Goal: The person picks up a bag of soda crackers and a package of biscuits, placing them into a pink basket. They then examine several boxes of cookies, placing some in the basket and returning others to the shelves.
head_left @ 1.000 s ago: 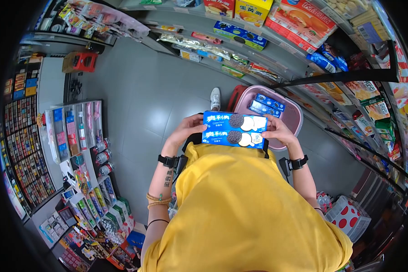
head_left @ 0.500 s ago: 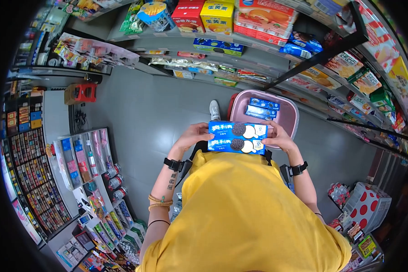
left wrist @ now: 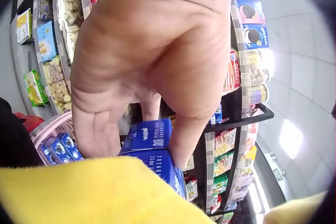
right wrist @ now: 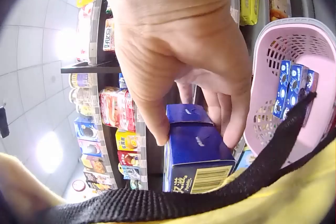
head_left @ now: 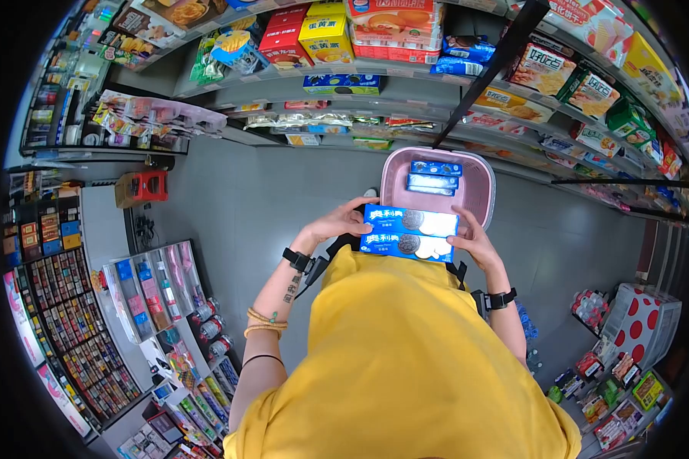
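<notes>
Two blue Oreo cookie boxes [head_left: 410, 222] lie side by side in front of the yellow shirt, their printed faces up. My left hand [head_left: 338, 223] grips their left ends, and my right hand [head_left: 473, 239] grips the right ends. In the left wrist view, thumb and fingers press around the blue box ends [left wrist: 149, 134]. The right wrist view shows the right hand [right wrist: 184, 50] likewise spanning both boxes [right wrist: 198, 142]. Just beyond them is a pink basket [head_left: 482, 172] with several similar blue cookie boxes [head_left: 434, 177] inside.
Snack shelves [head_left: 413, 73] curve across the front and right, with a black shelf bar [head_left: 494, 73] jutting out. Grey floor [head_left: 260, 195] stretches to the left, toward a display case [head_left: 149, 294] and bottles. A red-dotted box [head_left: 639, 325] stands at the right.
The head view has swung, bringing the basket closer to straight ahead and showing more shelf. Both hands keep hold of the two cookie boxes, which sit slightly farther right and lower in view.
</notes>
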The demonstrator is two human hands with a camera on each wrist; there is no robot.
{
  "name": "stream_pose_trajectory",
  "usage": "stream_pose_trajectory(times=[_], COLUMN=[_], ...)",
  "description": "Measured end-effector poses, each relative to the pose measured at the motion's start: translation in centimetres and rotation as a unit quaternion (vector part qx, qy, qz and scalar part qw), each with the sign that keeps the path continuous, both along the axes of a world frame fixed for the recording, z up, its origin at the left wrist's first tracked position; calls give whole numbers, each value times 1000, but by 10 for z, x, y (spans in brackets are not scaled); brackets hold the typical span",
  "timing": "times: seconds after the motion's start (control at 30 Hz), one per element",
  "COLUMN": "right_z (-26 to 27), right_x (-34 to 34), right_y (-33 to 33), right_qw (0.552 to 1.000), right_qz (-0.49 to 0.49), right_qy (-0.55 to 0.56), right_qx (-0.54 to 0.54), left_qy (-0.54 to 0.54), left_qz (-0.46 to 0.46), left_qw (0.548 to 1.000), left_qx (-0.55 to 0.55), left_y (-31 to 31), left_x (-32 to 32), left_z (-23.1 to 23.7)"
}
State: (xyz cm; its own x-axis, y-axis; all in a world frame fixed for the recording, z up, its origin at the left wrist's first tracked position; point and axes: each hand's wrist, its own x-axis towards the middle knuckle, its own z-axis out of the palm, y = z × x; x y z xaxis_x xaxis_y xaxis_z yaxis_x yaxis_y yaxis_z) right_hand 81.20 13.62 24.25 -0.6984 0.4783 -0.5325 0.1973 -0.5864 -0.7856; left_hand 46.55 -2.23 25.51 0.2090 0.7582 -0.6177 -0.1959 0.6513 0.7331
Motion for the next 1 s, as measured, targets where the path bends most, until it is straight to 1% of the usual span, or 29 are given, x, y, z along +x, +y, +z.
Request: stream_pose_trajectory(times=[0.03,0.13,0.17,0.27,0.33,0.43,0.47,0.57,0.67,0.73,0.8,0.9,0.93,1.0], right_z=[11,14,15,11,9,9,10,20,35,46,60,70,75,81], right_x=[-6,-17,-19,-36,-47,-65,-70,-83,-96,-104,-112,-121,-124,-131], right_y=[-2,-1,-5,-10,-12,-13,-13,-12,-9,-9,-8,-5,-4,-3], right_qw=[1000,999,1000,1000,1000,998,998,998,998,996,995,992,992,988], right_qz=[-14,25,21,14,6,-32,-32,-28,-17,-12,-2,17,26,44], right_qy=[7,-18,-16,-6,-2,52,54,55,60,77,83,83,82,80], right_qx=[5,9,10,15,8,-33,-28,-5,25,38,58,89,97,121], left_qy=[1,12,14,9,-2,4,8,128,157,137,118,140,189,218], left_qz=[-10,-35,-39,-58,-60,-64,-65,-145,-211,-257,-301,-353,-383,-385], left_qw=[1000,999,999,998,998,997,996,979,962,953,941,915,892,877], left_qx=[7,5,1,16,22,51,65,66,69,82,102,134,147,188], left_y=[3,14,15,14,14,20,22,38,61,73,81,88,92,93], left_x=[-5,-21,-25,-45,-54,-68,-72,-88,-102,-111,-116,-112,-106,-99], left_z=[0,9,11,-4,1,-6,-11,-4,27,43,48,58,78,87])
